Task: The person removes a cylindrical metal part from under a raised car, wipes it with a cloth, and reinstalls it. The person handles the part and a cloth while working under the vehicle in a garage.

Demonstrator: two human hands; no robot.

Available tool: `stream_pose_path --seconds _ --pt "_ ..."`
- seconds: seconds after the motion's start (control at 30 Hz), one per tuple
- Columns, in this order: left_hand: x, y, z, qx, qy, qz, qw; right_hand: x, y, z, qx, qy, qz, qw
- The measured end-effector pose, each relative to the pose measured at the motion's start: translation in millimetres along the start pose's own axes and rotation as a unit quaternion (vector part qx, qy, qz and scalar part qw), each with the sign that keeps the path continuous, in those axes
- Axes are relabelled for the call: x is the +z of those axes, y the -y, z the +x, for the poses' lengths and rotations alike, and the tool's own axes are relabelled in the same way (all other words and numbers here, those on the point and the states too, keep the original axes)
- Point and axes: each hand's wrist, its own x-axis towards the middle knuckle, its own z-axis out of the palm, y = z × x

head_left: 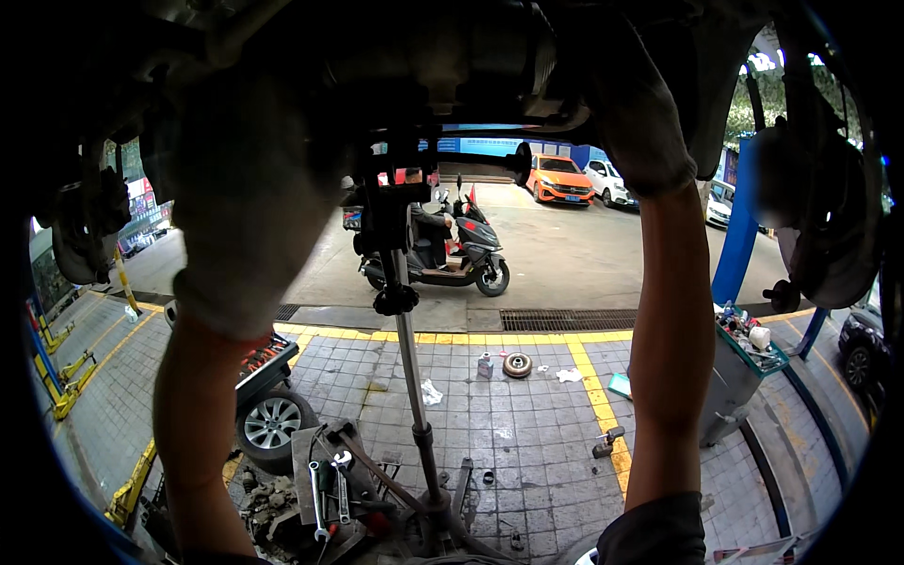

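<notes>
Both my arms reach up to the dark underside of a raised vehicle [433,66]. My left hand [250,179], in a pale work glove, is close to the camera and blurred; its fingers cannot be made out. My right hand [650,132], gloved as well, reaches up beside the vehicle's underbody parts, its fingers lost in shadow. Between my arms stands a tall jack [407,348] with a shiny post and a dark head just below the underside. Whether either hand grips anything is hidden.
Wrenches [330,490] lie on a board at the jack's foot, near a wheel [273,428] and a tool case [264,367]. A tool cart [739,377] stands right beside a blue lift post [739,226]. A person on a scooter [461,245] is beyond, with an orange car [560,179] behind.
</notes>
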Motion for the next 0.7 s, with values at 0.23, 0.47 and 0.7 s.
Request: stream_pose_path --seconds 0.23,0.47,0.7 --pt "24.1 -50.2 49.2 0.172 -0.022 -0.03 0.984 -1.2 20.2 -1.0 0.301 -0.046 0.546 0.78" --pt "36.0 -60.9 78.3 0.275 -0.13 0.437 0.847 2.6 6.0 -4.5 0.157 -0.004 0.01 0.988" --pt "44.9 -53.3 78.8 0.217 0.047 -0.016 0.975 -12.9 21.6 -2.9 0.273 -0.053 0.322 0.905"
